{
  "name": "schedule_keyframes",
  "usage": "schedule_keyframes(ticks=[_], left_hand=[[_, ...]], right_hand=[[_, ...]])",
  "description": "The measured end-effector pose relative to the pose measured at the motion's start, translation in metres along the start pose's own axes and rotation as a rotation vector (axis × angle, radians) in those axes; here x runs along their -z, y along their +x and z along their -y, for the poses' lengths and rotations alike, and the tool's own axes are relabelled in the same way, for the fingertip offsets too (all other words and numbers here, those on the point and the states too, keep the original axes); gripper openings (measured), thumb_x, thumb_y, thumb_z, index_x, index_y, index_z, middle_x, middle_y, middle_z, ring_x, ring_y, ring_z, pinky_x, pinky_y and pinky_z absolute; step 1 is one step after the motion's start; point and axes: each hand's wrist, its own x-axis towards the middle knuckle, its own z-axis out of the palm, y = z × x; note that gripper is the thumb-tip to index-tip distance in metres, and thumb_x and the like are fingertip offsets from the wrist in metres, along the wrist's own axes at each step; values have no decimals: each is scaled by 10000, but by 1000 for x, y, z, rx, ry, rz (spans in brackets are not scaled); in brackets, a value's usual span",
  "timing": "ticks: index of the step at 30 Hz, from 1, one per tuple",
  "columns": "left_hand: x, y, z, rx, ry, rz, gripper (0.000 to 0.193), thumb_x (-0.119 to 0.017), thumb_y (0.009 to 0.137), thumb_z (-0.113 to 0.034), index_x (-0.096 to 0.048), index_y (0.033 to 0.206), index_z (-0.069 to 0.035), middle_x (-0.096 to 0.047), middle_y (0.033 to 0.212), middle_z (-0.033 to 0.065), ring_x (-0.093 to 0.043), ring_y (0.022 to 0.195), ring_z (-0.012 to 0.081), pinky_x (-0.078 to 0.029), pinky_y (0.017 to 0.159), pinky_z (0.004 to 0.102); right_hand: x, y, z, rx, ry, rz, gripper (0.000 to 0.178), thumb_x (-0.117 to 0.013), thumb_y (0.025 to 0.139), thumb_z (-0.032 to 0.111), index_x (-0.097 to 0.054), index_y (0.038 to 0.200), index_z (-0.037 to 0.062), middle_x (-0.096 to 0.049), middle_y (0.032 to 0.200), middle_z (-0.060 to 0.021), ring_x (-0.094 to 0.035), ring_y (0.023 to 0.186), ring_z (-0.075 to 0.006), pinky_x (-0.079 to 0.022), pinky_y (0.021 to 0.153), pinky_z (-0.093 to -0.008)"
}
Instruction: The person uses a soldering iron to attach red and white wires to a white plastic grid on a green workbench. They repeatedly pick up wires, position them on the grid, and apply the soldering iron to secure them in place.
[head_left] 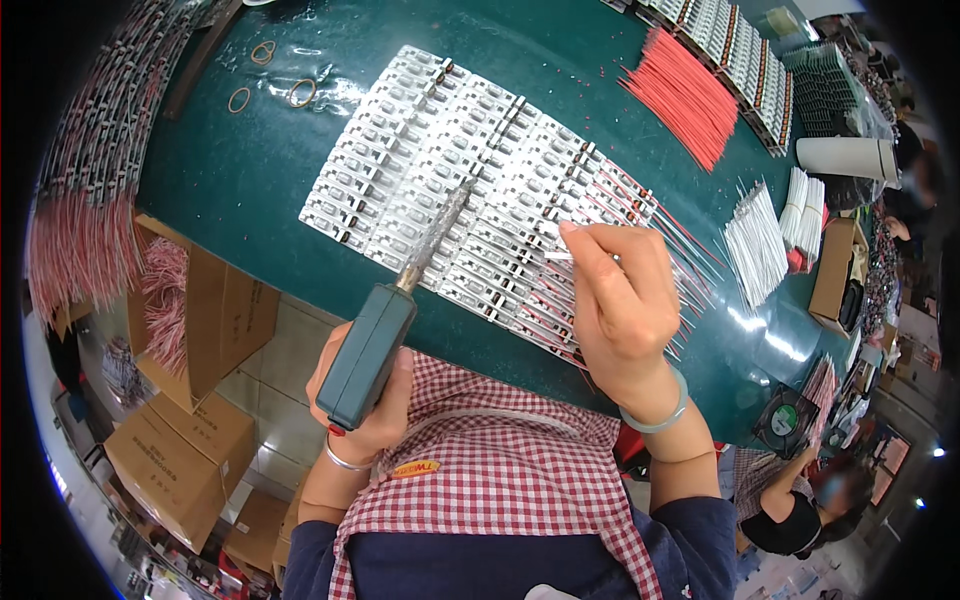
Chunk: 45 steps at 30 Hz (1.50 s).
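Note:
My left hand (372, 405) is wrapped round a dark green soldering gun (372, 350), its metal tip slanting up over the board. Beneath lies a large panel of white, module-like parts in rows (425, 150), flat on the green table. My right hand (628, 300) is closed in a pinch over the panel's right part, on what looks like a thin white wire (558, 255); the fingers hide most of it. Red and white wires (690, 250) stick out from the panel's right side, partly behind this hand.
Red wires (683, 95) lie at the far right, with white wires (755, 245) nearer. Finished panels (735, 55) stand along the back right. Rubber bands (302, 93) lie far left. Wired strips (95, 170) hang over the left edge, above cardboard boxes (180, 455). A co-worker (795, 490) sits right.

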Motion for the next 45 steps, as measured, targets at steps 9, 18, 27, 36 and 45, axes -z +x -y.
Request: schedule_keyframes(ticks=[9, 18, 27, 36, 45], left_hand=[[1, 10, -8, -1, 13, -31, 295, -745, 728, 29, -677, 1010, 79, -686, 961, 208, -696, 786, 282, -555, 687, 319], [1, 16, -12, 10, -3, -11, 298, -747, 741, 25, -672, 1024, 78, -684, 986, 204, -691, 795, 265, -551, 690, 311], [2, 17, -14, 47, -37, 2, 314, -749, 743, 23, -667, 1041, 80, -686, 995, 199, -693, 803, 253, -553, 696, 306], [-2, 19, -12, 32, -44, 4, 321, -745, 741, 30, -659, 1044, 91, -680, 985, 197, -690, 793, 247, -547, 678, 300], [0, 8, -9, 67, -87, -23, 336, -751, 820, 32, -654, 1141, 51, -687, 1044, 92, -629, 846, 138, -511, 740, 278]], right_hand=[[37, 19, 9, 14, 18, 16, 393, -700, 667, -138, -701, 1048, -38, -646, 906, -120, -605, 751, -258, -494, 639, -330], [37, 32, 5, -6, -29, 30, 363, -694, 687, -111, -712, 1036, -13, -651, 890, -107, -606, 766, -248, -492, 643, -334], [-15, 4, -19, -92, -35, 5, 321, -669, 717, -115, -691, 1021, -15, -616, 857, -110, -591, 743, -250, -494, 614, -347], [-17, -12, -21, -260, 1, 180, 403, -685, 773, -80, -611, 1164, -16, -583, 928, -142, -583, 837, -301, -497, 738, -404], [-19, -11, -22, -285, 35, 79, 356, -630, 818, -99, -641, 1160, -3, -561, 911, -129, -573, 816, -285, -489, 708, -379]])
